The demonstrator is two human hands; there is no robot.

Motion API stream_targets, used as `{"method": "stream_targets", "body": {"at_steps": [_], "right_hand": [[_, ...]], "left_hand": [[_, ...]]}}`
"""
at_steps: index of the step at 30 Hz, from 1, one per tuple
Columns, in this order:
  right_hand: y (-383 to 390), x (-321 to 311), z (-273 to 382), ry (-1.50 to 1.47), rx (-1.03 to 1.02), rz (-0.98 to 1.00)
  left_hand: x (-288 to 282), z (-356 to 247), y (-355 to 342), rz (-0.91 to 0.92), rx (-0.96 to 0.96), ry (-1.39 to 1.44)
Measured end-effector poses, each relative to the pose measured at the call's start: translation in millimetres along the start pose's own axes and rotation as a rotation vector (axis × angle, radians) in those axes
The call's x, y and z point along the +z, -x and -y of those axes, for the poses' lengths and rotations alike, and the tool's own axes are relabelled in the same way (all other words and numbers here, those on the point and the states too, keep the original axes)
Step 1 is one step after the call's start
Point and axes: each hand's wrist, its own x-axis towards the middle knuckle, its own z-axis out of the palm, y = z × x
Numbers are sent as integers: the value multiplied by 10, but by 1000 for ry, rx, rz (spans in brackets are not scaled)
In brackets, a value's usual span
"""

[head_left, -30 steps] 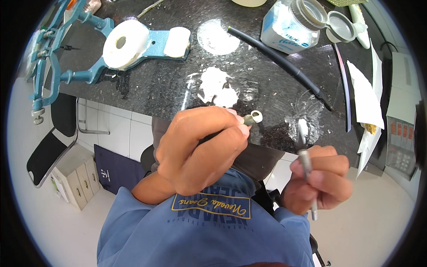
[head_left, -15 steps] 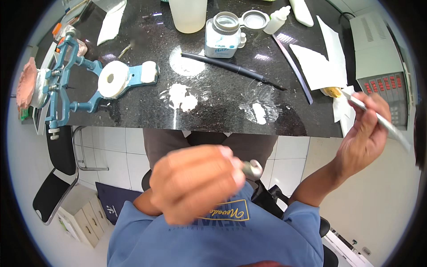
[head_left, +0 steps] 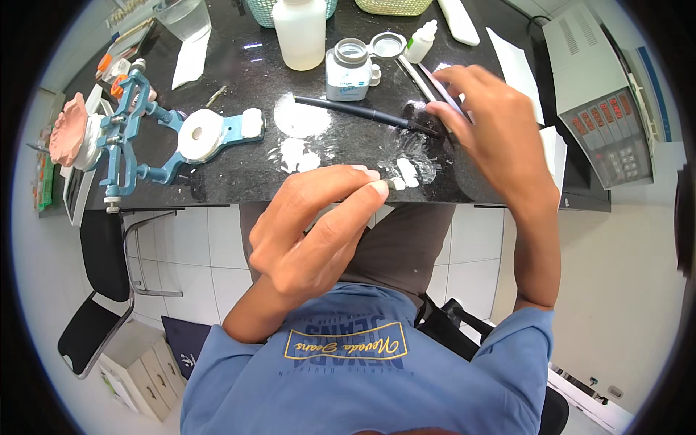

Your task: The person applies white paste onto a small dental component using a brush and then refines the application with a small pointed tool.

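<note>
Your left hand [head_left: 312,226] pinched the piece [head_left: 396,183] near one end, likely keeping its tip clear. Your right hand [head_left: 502,125] spread over the strip [head_left: 445,94].

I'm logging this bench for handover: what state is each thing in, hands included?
Left hand: pinching small piece
Right hand: at slim sticks, grip unclear
White jar: upright, lid open
Translucent bottle: upright
Dropper bottle: upright
Black pen-like tool: lying flat
White residue: spread in patches
Blue frame: opened out
Boxy device: display lit red
</note>
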Motion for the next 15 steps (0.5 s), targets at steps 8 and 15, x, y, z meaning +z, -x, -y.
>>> {"method": "stream_targets", "body": {"at_steps": [8,15], "right_hand": [[364,-154,-297,146,16,-137],[278,-65,-222,-145,78,-549]], "left_hand": [[-23,-26,-32,-31,-47,21],[-55,-172,-110,25,-206,119]]}}
